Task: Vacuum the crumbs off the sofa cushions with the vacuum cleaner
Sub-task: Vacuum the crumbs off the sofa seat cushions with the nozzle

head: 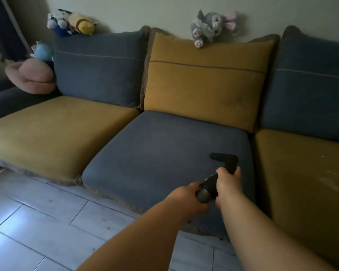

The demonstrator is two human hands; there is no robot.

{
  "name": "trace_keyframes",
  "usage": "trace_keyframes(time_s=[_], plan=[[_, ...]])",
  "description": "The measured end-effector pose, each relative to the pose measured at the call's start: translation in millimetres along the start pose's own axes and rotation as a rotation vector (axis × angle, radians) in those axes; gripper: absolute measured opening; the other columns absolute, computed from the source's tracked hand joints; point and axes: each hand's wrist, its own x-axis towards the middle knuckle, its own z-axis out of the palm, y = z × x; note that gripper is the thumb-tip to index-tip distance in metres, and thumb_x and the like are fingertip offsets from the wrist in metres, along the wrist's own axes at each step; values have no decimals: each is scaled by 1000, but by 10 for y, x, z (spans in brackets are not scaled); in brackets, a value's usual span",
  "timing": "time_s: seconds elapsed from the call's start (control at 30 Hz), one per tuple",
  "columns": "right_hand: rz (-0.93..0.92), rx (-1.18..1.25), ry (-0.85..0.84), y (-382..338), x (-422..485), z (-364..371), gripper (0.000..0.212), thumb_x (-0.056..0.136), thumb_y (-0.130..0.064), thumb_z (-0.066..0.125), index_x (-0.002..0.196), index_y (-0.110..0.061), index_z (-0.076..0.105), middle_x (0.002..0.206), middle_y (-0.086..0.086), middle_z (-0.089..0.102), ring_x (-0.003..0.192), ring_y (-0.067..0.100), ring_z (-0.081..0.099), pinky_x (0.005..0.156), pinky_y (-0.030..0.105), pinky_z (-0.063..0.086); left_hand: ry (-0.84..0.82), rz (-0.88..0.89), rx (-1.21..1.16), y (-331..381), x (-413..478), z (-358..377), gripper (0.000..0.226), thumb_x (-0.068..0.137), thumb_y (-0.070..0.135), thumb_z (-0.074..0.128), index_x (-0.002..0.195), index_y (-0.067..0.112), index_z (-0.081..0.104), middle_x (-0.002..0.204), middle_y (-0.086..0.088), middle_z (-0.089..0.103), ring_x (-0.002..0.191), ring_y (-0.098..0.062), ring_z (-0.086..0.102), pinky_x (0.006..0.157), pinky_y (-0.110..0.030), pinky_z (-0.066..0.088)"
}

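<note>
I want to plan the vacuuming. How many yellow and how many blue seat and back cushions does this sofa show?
Yellow cushions: 3 (left seat, middle back, right seat)
Blue cushions: 3 (left back, middle seat, right back)
Total: 6

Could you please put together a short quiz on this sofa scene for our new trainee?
1. True or false: the nozzle is over a yellow seat cushion.
2. Which hand grips the vacuum's line? A) left only B) right only C) both
3. Which seat cushion shows pale specks?

Key
1. False: it is over the blue middle seat cushion.
2. C: the left hand grips the ribbed hose, and the right hand grips the black tube.
3. The right yellow seat cushion.
</note>
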Motion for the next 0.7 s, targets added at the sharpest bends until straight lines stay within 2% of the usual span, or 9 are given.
trace_keyframes(time_s=[0.1,0.17,0.3,0.37,0.47,0.53,0.6,0.7], plan=[[-7,-63,-41,145,-172,277,76,91,-24,54,149,-48,11,141,14,45,99,37,57,78,49,51,57,-47,-61,-292,-159,-112,48,83,28,65,128,32,48,90,1,60,59,-14,62,48,-22,52],[-19,-102,-107,251,-306,513,75,91,-26,54,148,-49,10,142,12,45,92,32,55,73,44,48,111,-90,-95,-517,-310,-205,47,81,28,64,125,33,48,87,1,62,56,-13,63,47,-23,53],[-6,-150,-253,492,-662,970,76,91,-26,53,148,-51,9,137,10,48,79,27,56,62,35,46,214,-205,-149,-945,-677,-376,47,73,34,64,116,41,48,84,-2,67,55,-14,67,57,-36,62],[-12,-168,-320,593,-853,1162,77,90,-26,54,147,-51,9,137,11,49,83,28,58,62,34,47,268,-241,-172,-1125,-850,-464,48,72,33,64,117,40,48,83,-2,67,56,-13,67,59,-39,62],[3,-198,-405,710,-1100,1371,78,87,-27,54,146,-53,10,134,11,50,88,32,61,70,44,55,330,-274,-177,-1337,-1069,-556,47,75,32,65,117,41,46,84,-3,67,60,-16,70,61,-40,62],[13,-241,-451,778,-1217,1450,77,88,-28,54,145,-53,9,132,11,51,88,32,61,72,45,55,358,-284,-183,-1443,-1183,-575,46,77,32,66,116,40,45,85,-3,67,63,-18,71,63,-43,62],[23,-244,-489,827,-1284,1488,77,89,-28,54,146,-52,9,131,11,50,87,31,60,68,42,53,375,-296,-171,-1500,-1264,-575,47,78,32,67,119,38,45,83,-2,66,55,-11,68,60,-36,62],[22,-220,-484,855,-1312,1452,76,89,-27,54,147,-49,12,133,10,50,90,31,60,73,42,52,386,-293,-138,-1499,-1305,-544,49,78,32,67,122,37,44,81,0,65,48,-6,64,54,-28,59]])
